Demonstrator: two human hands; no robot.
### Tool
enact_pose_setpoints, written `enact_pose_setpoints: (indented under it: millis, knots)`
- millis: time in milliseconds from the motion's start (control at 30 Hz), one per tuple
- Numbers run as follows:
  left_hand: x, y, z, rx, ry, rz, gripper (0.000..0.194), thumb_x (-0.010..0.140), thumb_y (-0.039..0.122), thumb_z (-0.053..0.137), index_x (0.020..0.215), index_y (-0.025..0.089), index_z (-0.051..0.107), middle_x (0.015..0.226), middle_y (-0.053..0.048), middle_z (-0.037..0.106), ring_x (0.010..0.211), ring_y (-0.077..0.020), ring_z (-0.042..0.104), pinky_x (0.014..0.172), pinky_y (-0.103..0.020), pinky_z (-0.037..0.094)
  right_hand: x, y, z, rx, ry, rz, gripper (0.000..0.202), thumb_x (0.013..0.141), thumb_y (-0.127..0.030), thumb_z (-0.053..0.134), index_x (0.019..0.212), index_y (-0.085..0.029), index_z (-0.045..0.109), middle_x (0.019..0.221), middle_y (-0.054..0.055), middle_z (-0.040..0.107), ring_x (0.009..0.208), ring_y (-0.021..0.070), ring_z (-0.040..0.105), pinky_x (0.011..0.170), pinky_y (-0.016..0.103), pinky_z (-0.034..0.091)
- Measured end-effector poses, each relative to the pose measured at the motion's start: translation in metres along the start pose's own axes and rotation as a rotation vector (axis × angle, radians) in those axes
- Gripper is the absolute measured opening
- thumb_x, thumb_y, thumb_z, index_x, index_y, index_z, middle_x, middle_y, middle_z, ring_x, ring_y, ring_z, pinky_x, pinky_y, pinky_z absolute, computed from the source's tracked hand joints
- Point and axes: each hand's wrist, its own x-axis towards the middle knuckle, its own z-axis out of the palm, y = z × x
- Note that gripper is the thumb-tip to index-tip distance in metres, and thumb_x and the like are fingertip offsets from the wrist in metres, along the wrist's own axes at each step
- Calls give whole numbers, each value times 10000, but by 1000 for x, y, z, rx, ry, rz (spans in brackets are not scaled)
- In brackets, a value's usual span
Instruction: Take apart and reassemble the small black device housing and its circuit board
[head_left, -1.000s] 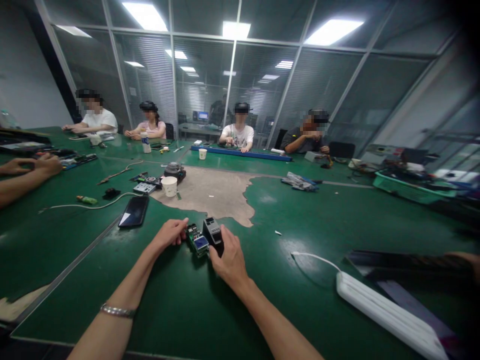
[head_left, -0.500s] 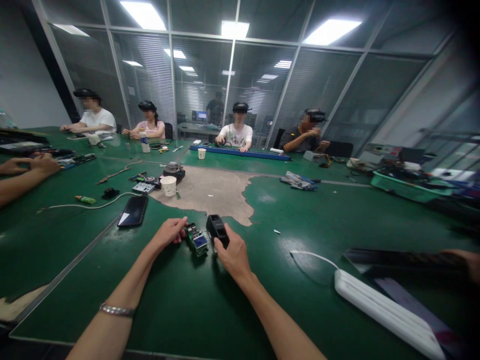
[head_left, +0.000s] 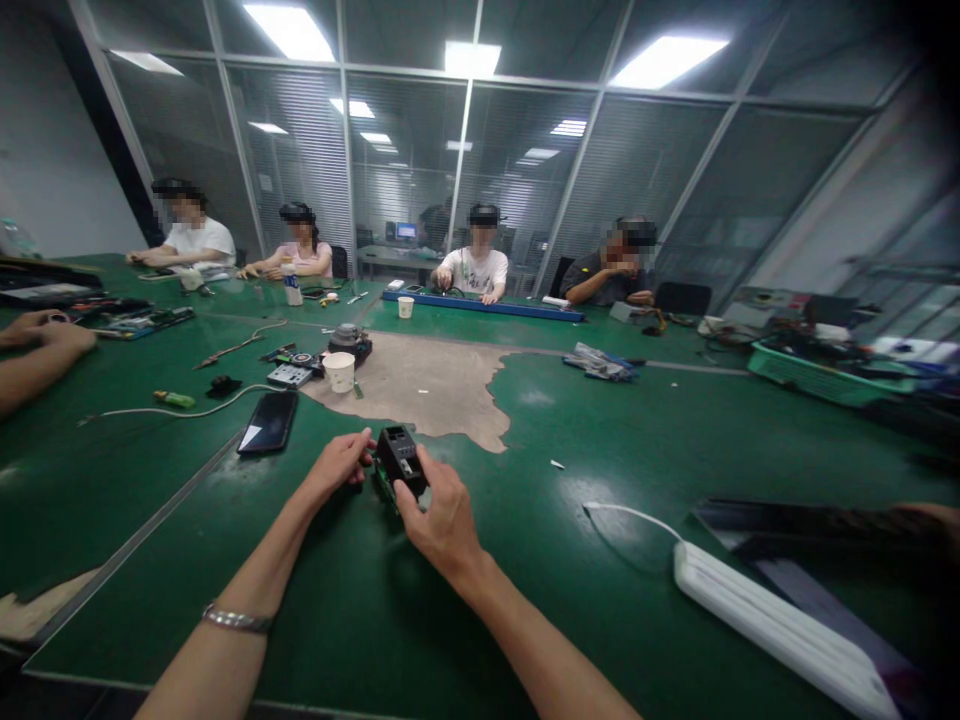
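Observation:
My right hand (head_left: pixel 442 505) grips a black plastic housing (head_left: pixel 399 450) with openings in its top face, thumb and fingers on its near end. The housing sits over a green circuit board (head_left: pixel 384 484), which now shows only as a strip along the left and lower side. Whether the two are joined cannot be made out. My left hand (head_left: pixel 341 465) is closed at the board's left edge, its fingertips against it. Both hands are just above the green table (head_left: pixel 315 620).
A phone (head_left: pixel 268 422) and a paper cup (head_left: pixel 339 372) stand beyond my left hand. A white power strip (head_left: pixel 772 625) lies at right, near a co-worker's hand (head_left: pixel 937 518). Grey gloves (head_left: pixel 600 362) and a green basket (head_left: pixel 825 375) are farther right. Several people sit around the table.
My right hand has brought the black housing leftward from beside the circuit board to over it, covering most of the board. My left hand has stayed in place.

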Motion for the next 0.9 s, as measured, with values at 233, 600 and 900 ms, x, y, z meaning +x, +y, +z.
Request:
enact_pose_setpoints:
  millis: [233, 600, 900]
  knots:
    - [2, -2, -1, 29, 11, 22, 626, 803, 667, 356, 984, 130, 621, 817, -59, 622, 426, -96, 546, 384, -215, 391, -3, -1, 5, -47, -76, -50, 512, 836, -301, 495, 1304, -99, 443, 1137, 144, 581, 1021, 249, 535, 931, 403, 416]
    - [-7, 9, -1, 124, -134, 60, 537, 767, 635, 477, 897, 145, 653, 486, 33, 499, 407, -94, 470, 398, -187, 356, -16, -2, 4, -45, -139, -14, 570, 818, -343, 555, 1327, -129, 415, 1245, 142, 515, 1130, 261, 477, 986, 414, 380]
    - [-4, 6, -1, 125, -143, 78, 577, 766, 653, 453, 881, 128, 662, 481, 24, 508, 418, -108, 494, 414, -198, 384, -16, 9, 16, 9, -89, -42, 476, 846, -275, 529, 1292, -121, 463, 1196, 148, 561, 1106, 254, 513, 973, 421, 401]
